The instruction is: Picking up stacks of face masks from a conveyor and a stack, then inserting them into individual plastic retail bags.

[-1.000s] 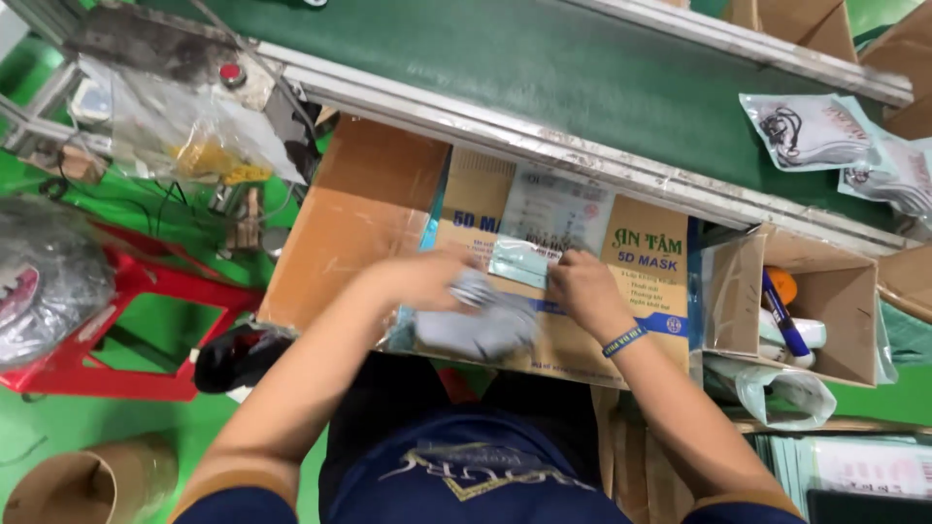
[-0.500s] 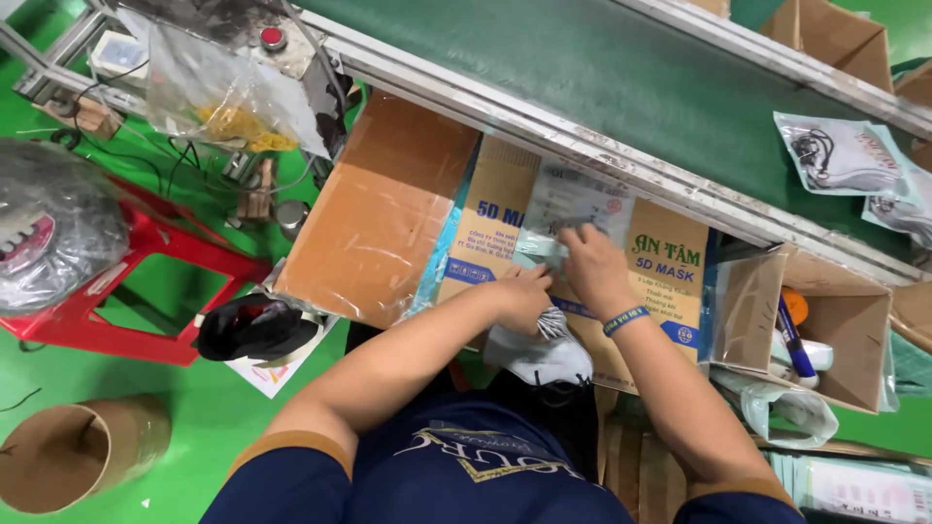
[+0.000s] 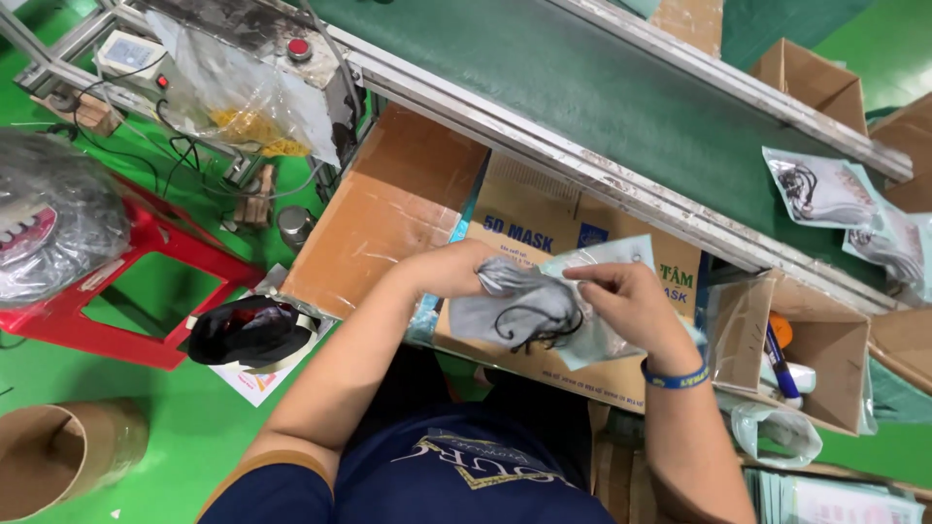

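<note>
While both hands pinch it, here's the layout:
grey masks (image 3: 519,311): above the cardboard box (image 3: 388,213)
left hand (image 3: 456,272): gripping the masks
right hand (image 3: 631,306): holding the clear pouch (image 3: 607,262)
conveyor belt (image 3: 602,97): just beyond the box

We see grey face masks (image 3: 515,309) w/ black ear loops, held vs. a clear pouch (image 3: 607,262) w/ pale teal tint. Wristband (image 3: 675,378) is blue. Conveyor belt (image 3: 621,107) is dark green, floor (image 3: 155,388) bright green. Plastic stool (image 3: 58,320) is red; cardboard box (image 3: 388,213) is brown w/ blue print. Our shirt (image 3: 466,475) is navy w/ gold lettering.
</note>
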